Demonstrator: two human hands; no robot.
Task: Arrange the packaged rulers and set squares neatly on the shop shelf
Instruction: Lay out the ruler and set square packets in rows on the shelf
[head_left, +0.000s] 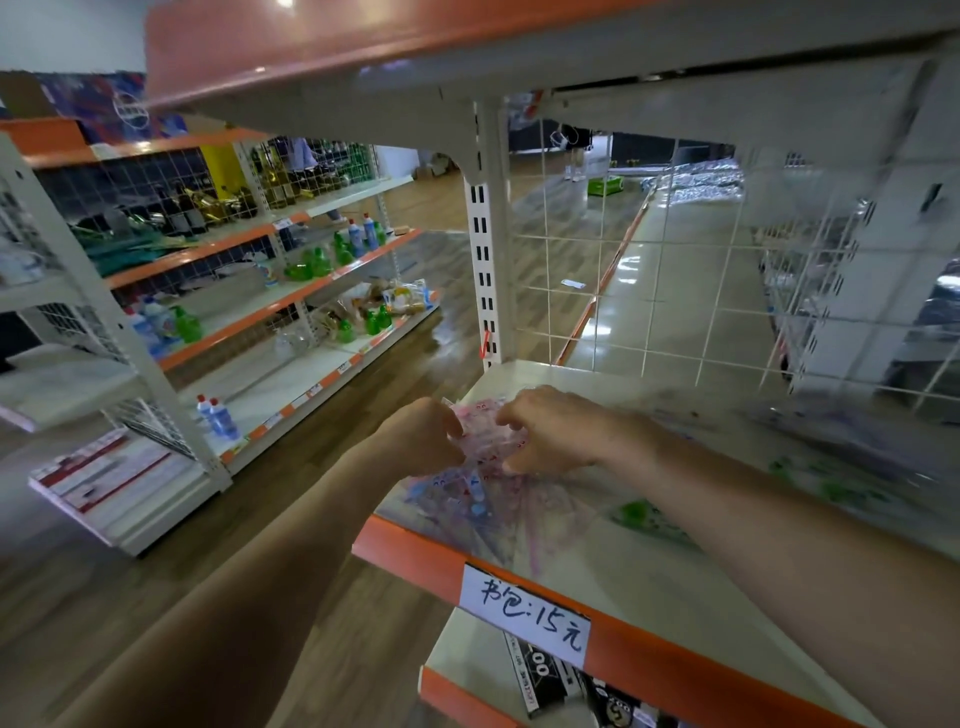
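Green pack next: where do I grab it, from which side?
Probably its near edge, from the front: the green pack lies flat on the shelf, so only an edge pinch suits it, and mesh closes the far side. Left hand and right hand hold the pink pack.

At shelf (691, 597) left-front corner, pink ruler pack (480, 431) (clear wrap, blurred) sits raised, pinched btwn left hand (426, 436) & right hand (550, 431); blue-purple packs (488, 514) lie flat under it, green packs (639, 514) further right
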